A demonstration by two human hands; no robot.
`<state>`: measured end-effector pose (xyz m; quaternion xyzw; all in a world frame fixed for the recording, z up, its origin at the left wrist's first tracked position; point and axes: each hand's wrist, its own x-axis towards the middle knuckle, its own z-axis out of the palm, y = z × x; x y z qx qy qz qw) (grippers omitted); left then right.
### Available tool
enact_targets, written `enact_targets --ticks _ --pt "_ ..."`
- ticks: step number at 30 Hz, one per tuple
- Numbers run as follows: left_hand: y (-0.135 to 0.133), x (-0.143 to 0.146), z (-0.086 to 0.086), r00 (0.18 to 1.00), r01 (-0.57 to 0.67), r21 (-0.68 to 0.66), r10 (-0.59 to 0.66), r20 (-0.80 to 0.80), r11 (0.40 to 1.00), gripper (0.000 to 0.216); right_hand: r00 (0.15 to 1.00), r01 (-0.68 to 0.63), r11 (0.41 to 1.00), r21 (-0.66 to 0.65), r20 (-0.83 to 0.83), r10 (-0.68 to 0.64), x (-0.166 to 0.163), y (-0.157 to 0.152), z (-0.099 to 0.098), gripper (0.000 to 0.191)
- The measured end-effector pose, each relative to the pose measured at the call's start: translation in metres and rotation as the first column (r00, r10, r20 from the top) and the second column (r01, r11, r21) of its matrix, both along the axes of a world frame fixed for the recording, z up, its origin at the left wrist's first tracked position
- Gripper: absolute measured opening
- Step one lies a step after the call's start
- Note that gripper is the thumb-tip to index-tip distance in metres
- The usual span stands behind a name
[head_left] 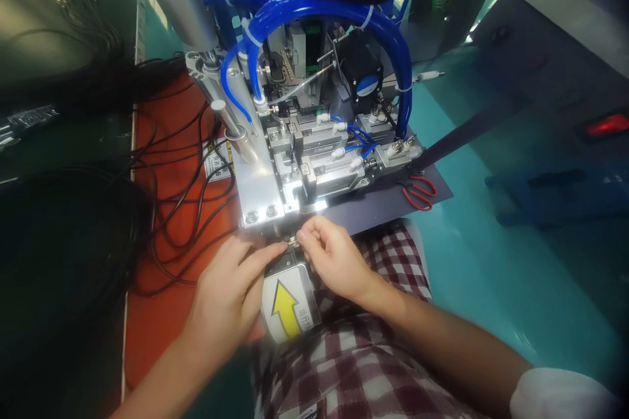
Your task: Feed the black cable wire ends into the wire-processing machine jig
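Note:
In the head view, my left hand (228,285) reaches in from the left, one digit stretched to a small shiny part (293,242) at the front of the machine. Its other fingers are bent and partly hidden. My right hand (331,255) is closed in a pinch at the same spot, fingertips almost meeting those of the left; what lies between them is too small to name. Just below is a white plate with a yellow arrow (285,308). Directly behind the fingers stands the machine's metal block (263,200).
Blue air hoses (314,6) arch over the machine's cylinders (339,177). Red-handled pliers (419,193) lie on the dark base plate at right. Loose black cables (181,209) spread over the orange-red surface (147,327) at left. Checked cloth (354,366) covers my lap.

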<state>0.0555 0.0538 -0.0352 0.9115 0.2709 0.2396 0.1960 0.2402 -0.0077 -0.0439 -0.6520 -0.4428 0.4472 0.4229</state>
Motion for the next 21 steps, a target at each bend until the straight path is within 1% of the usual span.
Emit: enact_targets --ticks 2,3,5,7,9,11,13,17,21 --pt "0.0 0.0 0.001 1.0 0.008 -0.011 -0.007 0.011 1.0 0.032 1.0 -0.001 1.0 -0.006 0.022 0.001 0.0 0.0 0.001 0.022" --pt "0.001 -0.001 0.001 1.0 0.011 -0.011 -0.011 0.013 1.0 0.032 1.0 0.005 1.0 -0.013 0.003 -0.005 0.0 0.001 0.0 0.022" --pt "0.001 -0.001 0.001 1.0 0.016 0.0 -0.016 -0.002 1.0 0.031 0.992 0.018 0.998 -0.062 -0.123 -0.025 -0.001 0.002 -0.001 0.022" --pt "0.001 -0.001 0.001 0.999 0.015 0.018 -0.015 -0.032 1.0 0.031 0.957 0.005 0.99 -0.139 -0.288 -0.045 0.0 0.003 -0.002 0.022" --pt "0.001 0.0 0.001 0.999 0.012 0.034 -0.01 -0.047 0.999 0.03 0.931 -0.039 0.982 -0.185 -0.364 -0.032 0.001 0.003 -0.005 0.024" --pt "0.001 0.001 0.001 0.999 0.011 0.047 -0.01 -0.037 0.999 0.029 0.945 -0.058 0.984 -0.167 -0.328 0.0 0.002 0.003 -0.008 0.029" --pt "0.001 0.002 0.002 1.0 0.009 0.056 -0.008 -0.013 0.998 0.029 0.963 -0.03 0.994 -0.105 -0.268 0.001 0.0 0.001 -0.013 0.033" --pt "0.0 0.003 0.003 1.0 -0.011 0.043 0.01 0.023 0.999 0.024 0.979 0.044 0.998 0.043 -0.199 -0.035 -0.005 -0.001 -0.018 0.027" --pt "0.001 0.003 0.004 1.0 -0.011 0.039 0.01 0.025 0.999 0.023 0.999 0.009 0.991 0.135 0.038 -0.014 -0.003 0.0 -0.012 0.021"
